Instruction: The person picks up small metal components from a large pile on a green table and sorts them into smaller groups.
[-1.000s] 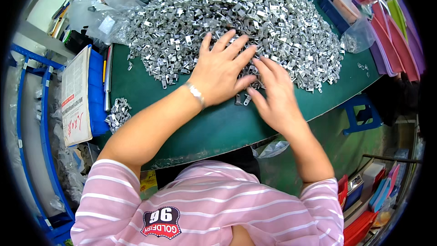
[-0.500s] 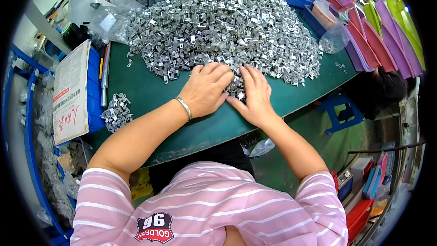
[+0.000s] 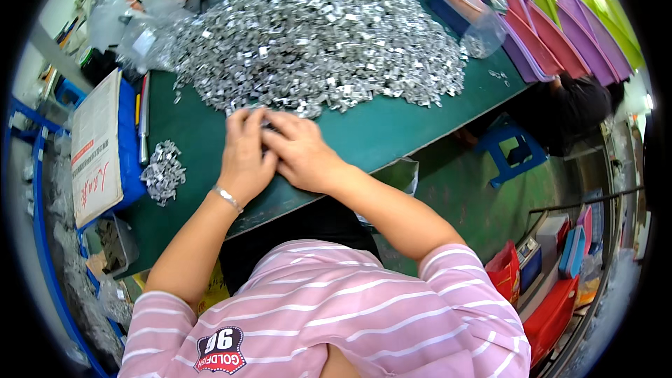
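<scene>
Two hands meet at the near edge of a metal clip heap (image 3: pixel 315 35) on the green table (image 3: pixel 392 133); left hand (image 3: pixel 245 157) and right hand (image 3: pixel 301 154) touch, their grip hidden.

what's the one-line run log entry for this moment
left hand: on green table, fingers at edge of metal clip pile | right hand: beside left, touching | small clip heap: left, apart
</scene>
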Demonstrator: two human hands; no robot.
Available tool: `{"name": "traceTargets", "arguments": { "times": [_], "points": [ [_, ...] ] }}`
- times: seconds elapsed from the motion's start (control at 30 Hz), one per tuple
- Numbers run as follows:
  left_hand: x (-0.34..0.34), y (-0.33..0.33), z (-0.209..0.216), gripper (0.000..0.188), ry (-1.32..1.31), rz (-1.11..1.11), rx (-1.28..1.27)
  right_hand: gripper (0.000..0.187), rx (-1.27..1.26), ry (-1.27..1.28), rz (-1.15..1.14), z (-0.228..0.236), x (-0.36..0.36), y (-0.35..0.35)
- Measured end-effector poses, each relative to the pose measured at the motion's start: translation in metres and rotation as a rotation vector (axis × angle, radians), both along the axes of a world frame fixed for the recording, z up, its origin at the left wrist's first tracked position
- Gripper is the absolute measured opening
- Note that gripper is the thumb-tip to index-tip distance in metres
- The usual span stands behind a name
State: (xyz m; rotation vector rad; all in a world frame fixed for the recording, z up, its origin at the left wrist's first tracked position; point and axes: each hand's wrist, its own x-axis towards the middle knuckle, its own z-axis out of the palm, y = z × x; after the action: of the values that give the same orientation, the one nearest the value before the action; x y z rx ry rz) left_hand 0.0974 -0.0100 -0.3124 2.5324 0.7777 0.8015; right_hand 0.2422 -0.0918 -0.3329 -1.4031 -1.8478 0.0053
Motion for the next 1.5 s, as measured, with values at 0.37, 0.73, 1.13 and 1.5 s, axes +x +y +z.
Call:
{"name": "traceTargets", "arguments": {
  "times": [0.37, 0.73, 1.13, 1.5],
  "points": [
    [-0.002, -0.038, 0.001, 0.092, 0.174, -0.030, 0.112, 0.044, -0.090, -0.126, -0.772, -0.002, 0.055, -0.016],
    [0.029, -0.001, -0.005, 0.070, 0.344, 0.106, 0.257, 0.035, -0.155, 0.019, -0.298, 0.013, 0.000, -0.030],
    [-0.008, -0.025, 0.022, 0.042, 0.118, 0.037, 0.147, 0.020, -0.011, -0.104, -0.689, 0.008, 0.108, -0.027],
    [-0.009, -0.027, 0.019, 0.023, 0.044, -0.117, -0.033, 0.013, -0.034, 0.293, -0.238, 0.021, 0.029, -0.047]
  ]
}}
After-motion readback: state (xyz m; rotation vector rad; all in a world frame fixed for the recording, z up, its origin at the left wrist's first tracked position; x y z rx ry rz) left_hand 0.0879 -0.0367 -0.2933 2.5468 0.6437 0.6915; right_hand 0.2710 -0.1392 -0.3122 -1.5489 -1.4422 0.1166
